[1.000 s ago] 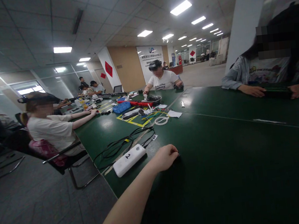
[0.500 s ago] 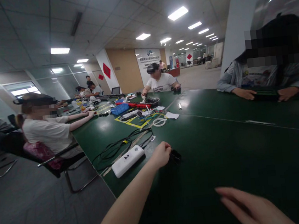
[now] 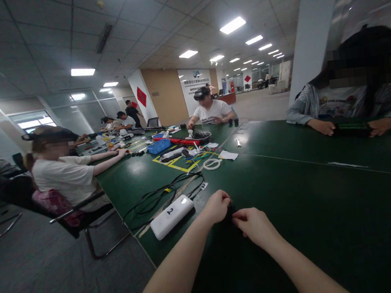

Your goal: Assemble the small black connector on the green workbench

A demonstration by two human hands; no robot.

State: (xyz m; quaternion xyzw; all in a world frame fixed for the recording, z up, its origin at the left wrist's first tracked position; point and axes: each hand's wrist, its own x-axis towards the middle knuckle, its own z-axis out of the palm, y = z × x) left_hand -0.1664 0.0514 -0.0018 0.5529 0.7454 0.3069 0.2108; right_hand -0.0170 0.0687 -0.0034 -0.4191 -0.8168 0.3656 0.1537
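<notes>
The left hand [image 3: 218,206] is pinching, fingertips nearly closed, a small black object [image 3: 231,211] of unclear shape at the smooth dark-green desk [image 3: 327,207], while the right hand [image 3: 254,223] is meeting its right side, fingers close together, grip not tellable. The step in hand is seemingly two-handed handling, the next move calling for steady opposed fingertips. A white, rounded bar marked "2" [image 3: 172,217] is bounding the left, near the desk's edge; wider room is lying right.
</notes>
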